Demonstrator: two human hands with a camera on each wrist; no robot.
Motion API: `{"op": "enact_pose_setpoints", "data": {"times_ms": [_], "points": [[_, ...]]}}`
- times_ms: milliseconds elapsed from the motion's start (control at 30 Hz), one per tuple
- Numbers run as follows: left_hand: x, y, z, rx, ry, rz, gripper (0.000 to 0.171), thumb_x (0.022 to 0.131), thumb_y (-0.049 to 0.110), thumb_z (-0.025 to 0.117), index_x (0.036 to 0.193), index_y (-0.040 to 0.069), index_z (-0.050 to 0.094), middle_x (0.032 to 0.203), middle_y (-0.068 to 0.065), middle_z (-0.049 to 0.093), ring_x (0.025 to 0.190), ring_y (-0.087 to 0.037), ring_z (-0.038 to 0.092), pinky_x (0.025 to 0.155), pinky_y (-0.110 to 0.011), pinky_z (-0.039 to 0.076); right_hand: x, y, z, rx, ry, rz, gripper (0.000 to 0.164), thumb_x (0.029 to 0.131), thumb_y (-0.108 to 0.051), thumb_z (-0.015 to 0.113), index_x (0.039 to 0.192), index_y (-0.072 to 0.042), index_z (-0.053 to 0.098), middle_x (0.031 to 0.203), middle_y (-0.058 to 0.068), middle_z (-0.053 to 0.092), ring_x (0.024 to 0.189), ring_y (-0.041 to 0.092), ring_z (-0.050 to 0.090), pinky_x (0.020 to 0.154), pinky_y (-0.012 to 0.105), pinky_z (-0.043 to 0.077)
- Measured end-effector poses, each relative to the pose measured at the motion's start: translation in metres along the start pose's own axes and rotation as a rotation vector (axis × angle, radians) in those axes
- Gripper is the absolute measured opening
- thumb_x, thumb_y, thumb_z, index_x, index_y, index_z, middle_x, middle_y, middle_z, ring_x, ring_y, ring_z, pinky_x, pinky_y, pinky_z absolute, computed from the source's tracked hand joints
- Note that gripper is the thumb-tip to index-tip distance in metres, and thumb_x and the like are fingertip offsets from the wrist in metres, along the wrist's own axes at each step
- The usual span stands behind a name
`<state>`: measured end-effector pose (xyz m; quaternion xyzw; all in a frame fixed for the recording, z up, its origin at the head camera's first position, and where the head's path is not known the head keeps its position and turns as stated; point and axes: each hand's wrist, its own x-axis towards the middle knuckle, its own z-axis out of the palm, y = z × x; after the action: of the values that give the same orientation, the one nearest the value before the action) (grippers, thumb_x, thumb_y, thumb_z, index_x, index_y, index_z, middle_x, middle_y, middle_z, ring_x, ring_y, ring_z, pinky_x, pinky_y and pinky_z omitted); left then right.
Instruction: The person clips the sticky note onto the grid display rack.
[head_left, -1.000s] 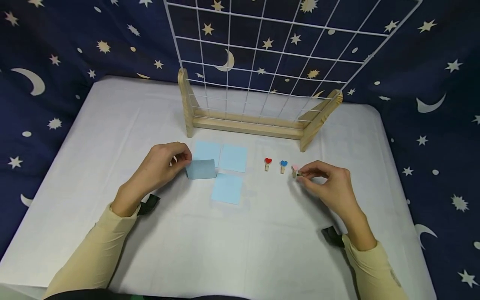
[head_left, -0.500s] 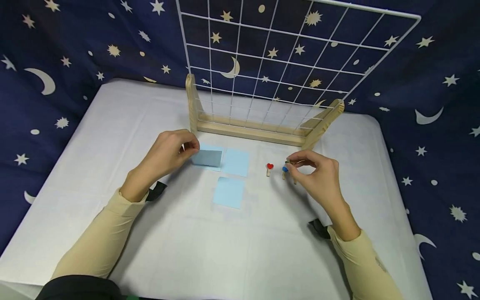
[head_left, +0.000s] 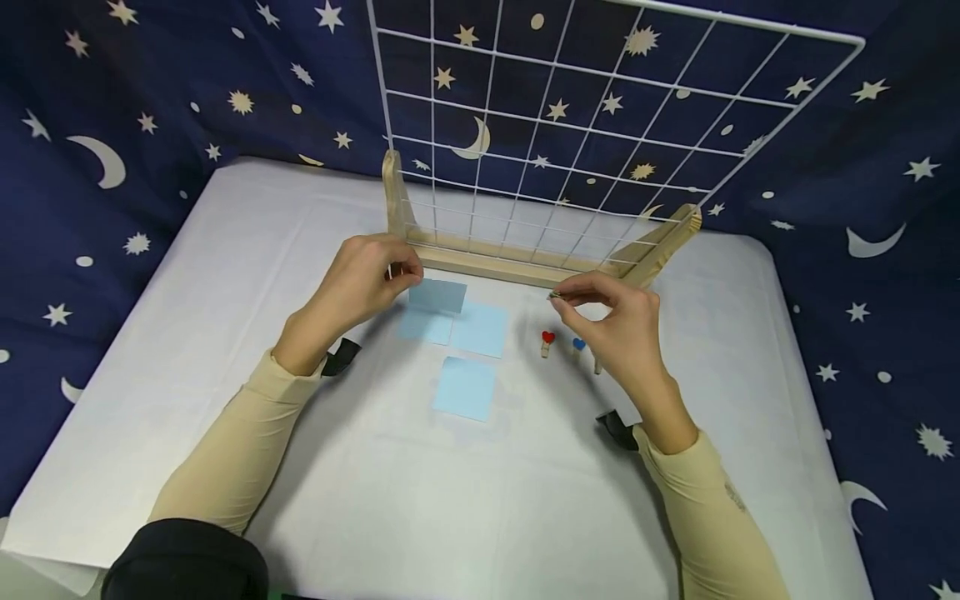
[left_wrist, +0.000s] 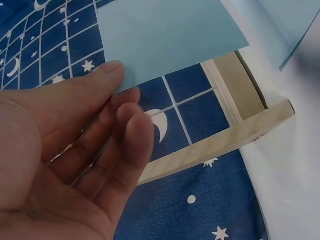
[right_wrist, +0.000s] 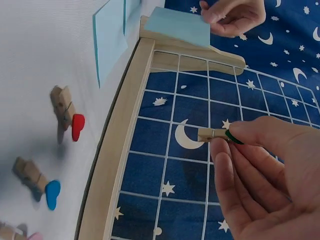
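Note:
My left hand (head_left: 362,275) pinches a light blue paper note (left_wrist: 170,42) by one corner between thumb and fingers. The note is raised over other blue notes on the table and stands before the left end of a white wire grid (head_left: 555,117). A small wooden clothespin (right_wrist: 212,134) with a green piece on its end is pinched between thumb and forefinger of my right hand (head_left: 618,321). In the right wrist view that clothespin overlaps the grid's wires. Nearest below the right hand lie clothespins with a red heart (head_left: 548,337) and a blue heart (head_left: 578,343).
Flat on the white table (head_left: 450,500) lie blue notes, one nearer the front (head_left: 465,389). A third clothespin, with a pink heart (right_wrist: 35,236), is partly hidden by the right hand in the head view. The grid stands in a wooden base (head_left: 487,262) before a starry cloth (head_left: 45,208).
My left hand has carried the blue note up and forward toward the grid. My right hand has lifted the green clothespin from beside the others and moved it left and forward.

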<state>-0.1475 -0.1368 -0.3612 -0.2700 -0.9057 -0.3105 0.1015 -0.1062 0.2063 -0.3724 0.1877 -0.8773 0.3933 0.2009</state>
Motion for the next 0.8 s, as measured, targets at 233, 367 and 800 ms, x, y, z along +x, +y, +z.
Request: {"op": "enact_pose_setpoints", "data": {"times_ms": [233,367,800], "points": [[0.01,-0.007,0.005,0.061,0.044,-0.001,0.005,0.085,0.003,0.085,0.086,0.005,0.081,0.086,-0.008,0.071,0.077,-0.024,0.067,0.072,-0.038,0.051,0.015,-0.007,0.015,0.045,0.029,-0.024,0.014,0.088,-0.006,0.084,0.1,-0.012,0.082,0.093,0.001,0.081,0.079,0.02,0.077,0.083,0.017,0.054],[0.015,-0.008,0.006,0.084,0.089,-0.005,0.005,0.084,0.004,0.086,0.085,0.007,0.083,0.078,-0.008,0.065,0.069,-0.024,0.059,0.065,-0.037,0.044,0.027,-0.012,0.022,0.069,0.036,-0.041,0.012,0.088,-0.007,0.084,0.099,-0.012,0.082,0.093,0.0,0.081,0.079,0.019,0.078,0.082,0.018,0.055],[0.035,-0.009,0.007,0.14,0.152,-0.117,0.004,0.085,0.01,0.086,0.089,0.013,0.086,0.076,-0.009,0.075,0.065,-0.027,0.065,0.06,-0.043,0.049,0.062,-0.029,0.05,0.166,0.024,-0.041,0.008,0.09,-0.008,0.083,0.098,-0.01,0.082,0.092,0.001,0.081,0.084,0.016,0.077,0.079,0.03,0.062]]}}
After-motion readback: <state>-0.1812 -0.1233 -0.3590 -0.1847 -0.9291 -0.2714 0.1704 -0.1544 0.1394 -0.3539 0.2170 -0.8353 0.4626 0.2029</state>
